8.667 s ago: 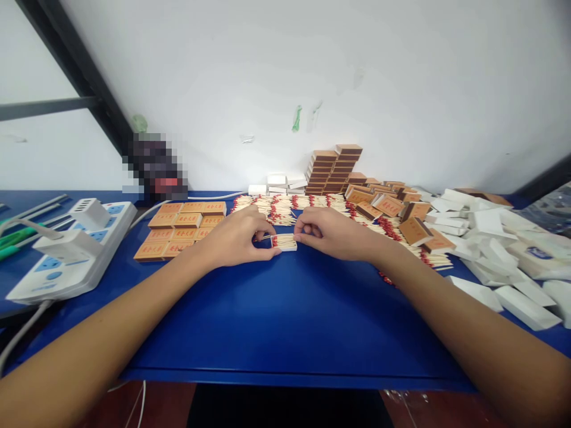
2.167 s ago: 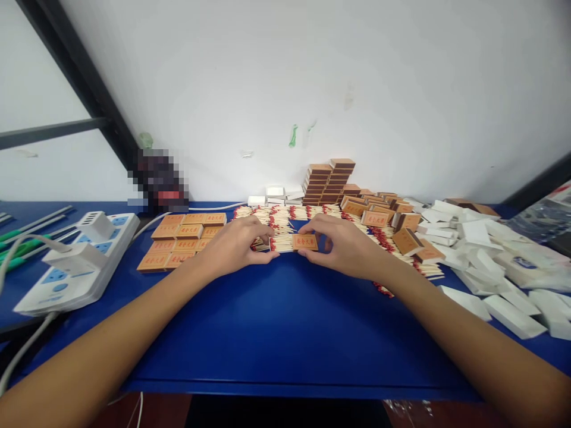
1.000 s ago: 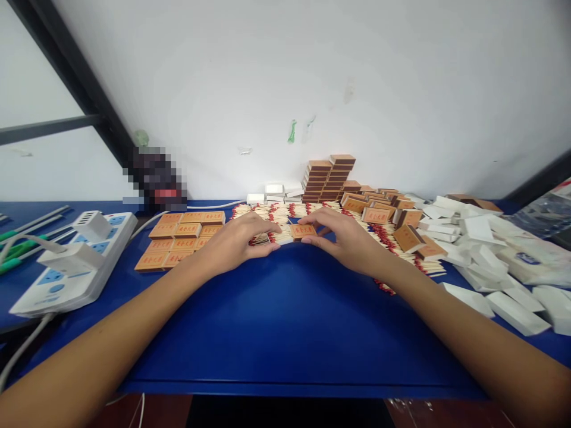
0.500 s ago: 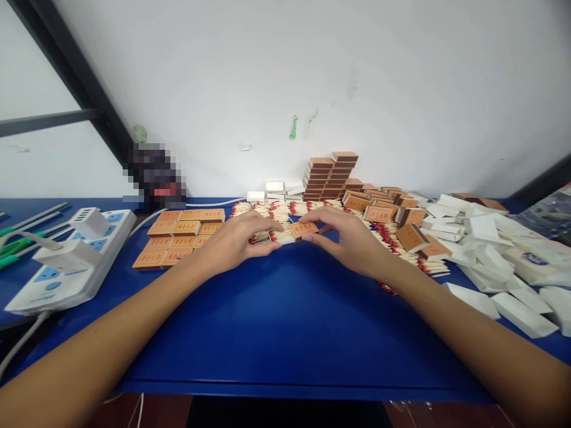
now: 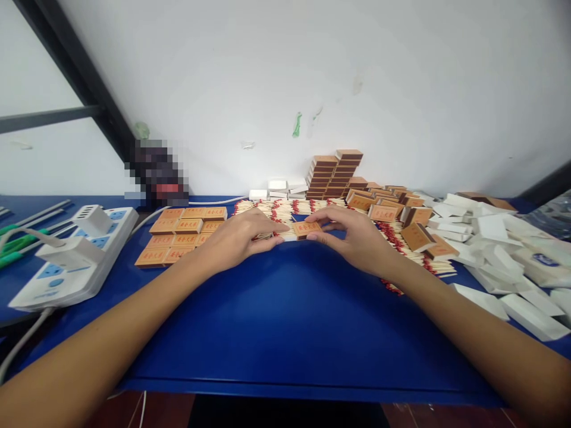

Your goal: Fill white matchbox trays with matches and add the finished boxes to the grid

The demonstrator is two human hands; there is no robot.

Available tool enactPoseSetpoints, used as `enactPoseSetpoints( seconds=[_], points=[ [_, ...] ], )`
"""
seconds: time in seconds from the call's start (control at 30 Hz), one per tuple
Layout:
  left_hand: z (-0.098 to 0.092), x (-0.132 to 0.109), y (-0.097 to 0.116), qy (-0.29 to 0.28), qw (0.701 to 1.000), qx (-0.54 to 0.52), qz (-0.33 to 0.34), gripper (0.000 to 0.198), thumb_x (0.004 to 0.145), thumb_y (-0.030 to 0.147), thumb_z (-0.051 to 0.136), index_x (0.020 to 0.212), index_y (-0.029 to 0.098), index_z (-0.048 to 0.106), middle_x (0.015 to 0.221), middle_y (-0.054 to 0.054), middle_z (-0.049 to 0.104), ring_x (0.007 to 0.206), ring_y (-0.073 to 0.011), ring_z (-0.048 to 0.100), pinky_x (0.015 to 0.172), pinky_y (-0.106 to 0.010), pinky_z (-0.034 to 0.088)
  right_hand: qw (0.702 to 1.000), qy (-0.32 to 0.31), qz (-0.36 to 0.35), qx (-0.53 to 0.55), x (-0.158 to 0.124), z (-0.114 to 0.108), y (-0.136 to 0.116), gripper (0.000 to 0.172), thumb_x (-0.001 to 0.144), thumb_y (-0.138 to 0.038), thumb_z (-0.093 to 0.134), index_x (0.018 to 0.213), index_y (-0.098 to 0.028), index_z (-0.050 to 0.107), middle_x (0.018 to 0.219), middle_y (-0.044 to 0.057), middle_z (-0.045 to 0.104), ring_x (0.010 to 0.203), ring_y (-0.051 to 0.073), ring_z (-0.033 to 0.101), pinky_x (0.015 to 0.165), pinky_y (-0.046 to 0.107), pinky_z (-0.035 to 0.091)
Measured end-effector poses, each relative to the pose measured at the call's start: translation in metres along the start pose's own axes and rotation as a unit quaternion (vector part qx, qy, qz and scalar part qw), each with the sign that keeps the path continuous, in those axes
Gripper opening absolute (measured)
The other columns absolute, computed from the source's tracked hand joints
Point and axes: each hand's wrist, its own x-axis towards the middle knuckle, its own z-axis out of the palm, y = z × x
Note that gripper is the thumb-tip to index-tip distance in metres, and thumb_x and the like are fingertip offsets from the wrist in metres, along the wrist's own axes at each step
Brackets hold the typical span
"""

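Observation:
Between my hands, an orange matchbox sleeve meets the end of a white inner tray. My right hand pinches the sleeve between thumb and fingers. My left hand is closed round the tray, with some matchsticks partly showing under its fingers. Behind both hands lie rows of loose red-tipped matches. More matches spread to the right of my right hand. Several orange matchboxes lie in rows just left of my left hand.
Brown-sided matchbox stacks stand against the wall. Tumbled sleeves lie beside them, and a heap of white trays is at the right. A white power strip sits at the left of the blue table.
The camera view has shifted slightly. My hands stay near the same place, and the sleeve in my right hand has tilted so that its front edge shows more.

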Motion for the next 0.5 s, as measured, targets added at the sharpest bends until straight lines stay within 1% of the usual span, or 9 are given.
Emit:
enactPoseSetpoints(
  seconds=[0.13,0.3,0.4,0.5],
  points=[
    [0.0017,-0.0021,0.0015,0.005,1.0,0.019,-0.019,0.038,0.108,0.044,0.059,0.141,0.03,0.068,0.124,-0.006,0.078,0.111,-0.0241,0.07,0.096,-0.038,0.055,1.0,0.001,-0.015,0.003,0.0003,-0.0003,-0.002,0.022,0.094,-0.042,0.077,0.109,-0.025,0.077,0.109,0.007,0.077,0.1,0.025,0.073,0.091,0.043,0.066],
    [0.0051,-0.0038,0.0019,0.02,0.997,-0.038,-0.068,0.048,0.103,0.051,0.065,0.147,0.031,0.06,0.136,-0.008,0.072,0.116,-0.0239,0.072,0.098,-0.036,0.057,1.0,0.008,-0.027,0.011,-0.0008,0.0035,-0.009,0.022,0.095,-0.042,0.076,0.109,-0.026,0.077,0.11,0.008,0.076,0.1,0.024,0.073,0.091,0.042,0.067],
    [0.0061,-0.0032,0.0015,0.021,0.994,-0.083,-0.075,0.052,0.101,0.055,0.068,0.147,0.032,0.058,0.136,-0.008,0.072,0.116,-0.024,0.073,0.096,-0.036,0.058,0.999,0.009,-0.024,0.024,-0.0023,0.0069,-0.0092,0.023,0.096,-0.044,0.075,0.111,-0.027,0.077,0.115,0.008,0.076,0.105,0.025,0.073,0.095,0.044,0.067],
    [0.0059,-0.0018,0.0016,0.032,0.989,-0.118,-0.082,0.055,0.095,0.055,0.076,0.142,0.031,0.061,0.133,-0.007,0.073,0.115,-0.0247,0.074,0.093,-0.035,0.058,0.999,0.013,-0.013,0.043,-0.0036,0.0089,-0.0093,0.026,0.096,-0.045,0.075,0.114,-0.027,0.078,0.12,0.009,0.077,0.109,0.025,0.074,0.098,0.046,0.067]
  ],
)
